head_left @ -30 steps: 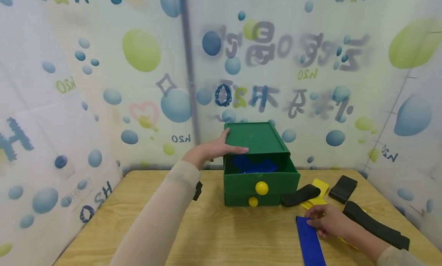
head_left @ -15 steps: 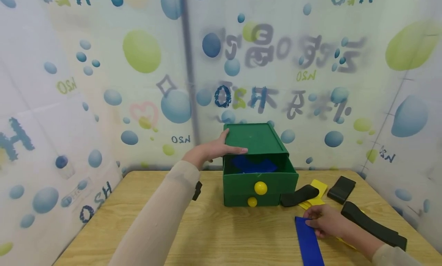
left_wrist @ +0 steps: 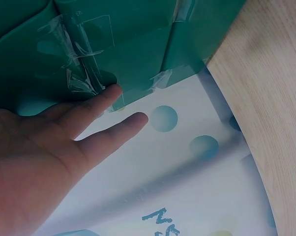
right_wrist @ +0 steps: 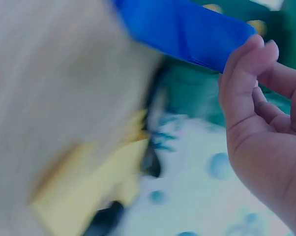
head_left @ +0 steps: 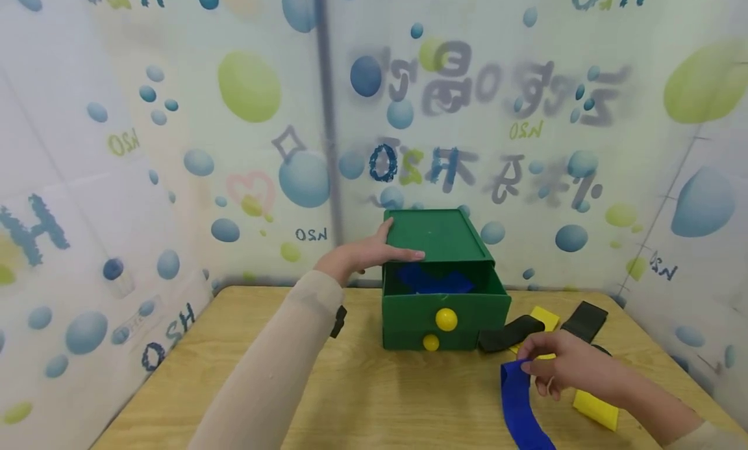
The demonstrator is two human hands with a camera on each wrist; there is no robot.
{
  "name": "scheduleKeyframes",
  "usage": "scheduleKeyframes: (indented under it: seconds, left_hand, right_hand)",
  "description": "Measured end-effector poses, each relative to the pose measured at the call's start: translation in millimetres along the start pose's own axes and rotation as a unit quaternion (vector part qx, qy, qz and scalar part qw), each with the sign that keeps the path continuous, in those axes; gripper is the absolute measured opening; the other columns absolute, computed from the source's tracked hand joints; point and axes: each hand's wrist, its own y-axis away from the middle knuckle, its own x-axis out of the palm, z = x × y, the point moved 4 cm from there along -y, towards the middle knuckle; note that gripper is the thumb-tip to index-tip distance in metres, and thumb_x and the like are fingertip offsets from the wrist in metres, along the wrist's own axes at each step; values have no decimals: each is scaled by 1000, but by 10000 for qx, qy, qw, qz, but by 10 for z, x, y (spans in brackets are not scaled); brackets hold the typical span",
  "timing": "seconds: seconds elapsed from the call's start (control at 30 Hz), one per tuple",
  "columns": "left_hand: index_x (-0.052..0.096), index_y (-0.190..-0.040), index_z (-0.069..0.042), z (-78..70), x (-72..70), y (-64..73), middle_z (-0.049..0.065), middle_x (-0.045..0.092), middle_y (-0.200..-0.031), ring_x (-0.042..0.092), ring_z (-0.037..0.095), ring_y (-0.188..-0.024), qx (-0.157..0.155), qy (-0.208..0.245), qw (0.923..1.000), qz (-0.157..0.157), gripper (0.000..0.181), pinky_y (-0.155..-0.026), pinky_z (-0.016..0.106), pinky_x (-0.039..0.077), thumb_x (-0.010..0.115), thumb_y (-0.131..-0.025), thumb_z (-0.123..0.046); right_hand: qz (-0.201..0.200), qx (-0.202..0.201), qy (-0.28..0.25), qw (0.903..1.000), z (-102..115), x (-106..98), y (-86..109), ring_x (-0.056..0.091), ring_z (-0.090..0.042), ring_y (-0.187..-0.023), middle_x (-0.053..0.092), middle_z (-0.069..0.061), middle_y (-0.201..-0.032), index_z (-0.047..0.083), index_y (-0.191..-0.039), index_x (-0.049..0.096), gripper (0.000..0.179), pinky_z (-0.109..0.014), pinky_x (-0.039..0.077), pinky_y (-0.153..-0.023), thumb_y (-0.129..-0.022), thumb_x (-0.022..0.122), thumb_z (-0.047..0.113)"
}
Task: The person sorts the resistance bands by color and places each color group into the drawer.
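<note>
My left hand (head_left: 368, 254) rests on the left edge of the green drawer box (head_left: 432, 236), thumb along the top's front. In the left wrist view its fingers reach out straight beside the taped green side. The box's upper drawer (head_left: 409, 317), with a yellow knob (head_left: 447, 319), is pulled out and has flat blue bands (head_left: 429, 281) inside. To the right of the box, my right hand (head_left: 575, 365) pinches the end of a flat blue resistance band (head_left: 517, 401) between thumb and fingers. The band hangs in a curve toward the lower edge of the head view.
A black band (head_left: 511, 334) lies against the box's right side, over yellow bands (head_left: 543, 319). Farther right is another black band (head_left: 586, 321). A yellow band (head_left: 596, 409) shows below my right wrist. A patterned curtain (head_left: 257, 145) hangs behind the wooden table (head_left: 350, 398).
My right hand has raised the pinched end of the blue band, which now curves. The right forearm now covers most of the long black band. My left hand stays on the box.
</note>
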Motion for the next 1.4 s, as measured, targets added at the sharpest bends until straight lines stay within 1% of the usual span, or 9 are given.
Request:
scheduleKeyframes:
  seconds: [0.13,0.27,0.37,0.5,0.63,0.73,0.87,1.03,1.4]
  left_hand:
    - [-18,-169,-39,-2,-13,8,1,-16,-181,11,38,-168,-21,1,10000,-13,126,-130,69,26,74,-89,-69]
    - [-19,-169,-39,1,-18,9,1,-16,-181,10,38,-168,-16,-14,10000,-6,126,-130,68,25,74,-89,-69]
    - [-18,-169,-39,-1,-20,5,1,-16,-181,11,38,-168,10,-27,10000,-9,125,-130,70,25,73,-89,-69]
    - [-18,-169,-39,4,-23,4,1,-15,-181,12,39,-167,-9,-25,10000,-34,125,-128,71,25,73,-89,-69]
    - [-17,-169,-40,26,-19,-2,2,-13,-181,14,40,-167,-49,-71,9999,-67,127,-127,73,27,74,-87,-72]
    - [-17,-169,-41,46,-23,-9,2,-13,-182,15,40,-167,-61,-97,9999,-115,127,-126,74,27,74,-86,-73]
    - [-17,-169,-39,63,-24,-9,3,-13,-181,12,39,-167,-28,-20,9999,-136,126,-130,69,25,74,-87,-71]
    - [-17,-169,-39,59,-4,2,4,-13,-181,11,38,-168,-10,33,9999,-99,127,-132,65,23,75,-88,-70]
    - [-16,-170,-35,12,6,-35,5,-12,-182,11,38,-168,57,62,9999,-108,128,-133,63,24,75,-88,-68]
  right_hand:
    - [166,-337,-260,9990,361,55,139,70,-21,-74,69,-13,-96,-4,-118,63,24,-32,66,-71,-108,63,18]
    - [54,-658,-482,9967,713,90,291,76,-27,-79,74,-13,-98,-2,-120,63,23,-39,68,-79,-109,61,18]
    - [-257,-833,-553,9947,946,101,383,79,-30,-86,78,-12,-98,2,-122,63,22,-41,68,-83,-110,60,20]
    - [-726,-1088,-402,9906,1231,99,408,80,-30,-91,79,-11,-100,3,-127,58,24,-40,68,-84,-112,56,22]
    - [-1225,-1316,-154,9836,1484,18,358,80,-27,-93,77,-10,-106,1,-129,52,25,-37,68,-84,-114,52,21]
    - [-1534,-1301,-17,9796,1634,-58,266,81,-24,-96,75,-12,-112,0,-130,49,27,-36,67,-86,-114,53,21]
    - [-1618,-1257,169,9786,1748,-105,84,81,-22,-99,75,-15,-118,0,-131,48,28,-36,66,-91,-114,53,21]
    - [-1475,-1292,209,9804,1775,-108,-104,80,-22,-101,73,-19,-121,-1,-129,48,25,-37,66,-93,-113,52,18]
    - [-1155,-1144,168,9866,1784,-21,-353,79,-23,-102,69,-26,-127,-6,-130,49,26,-36,66,-93,-114,50,14]
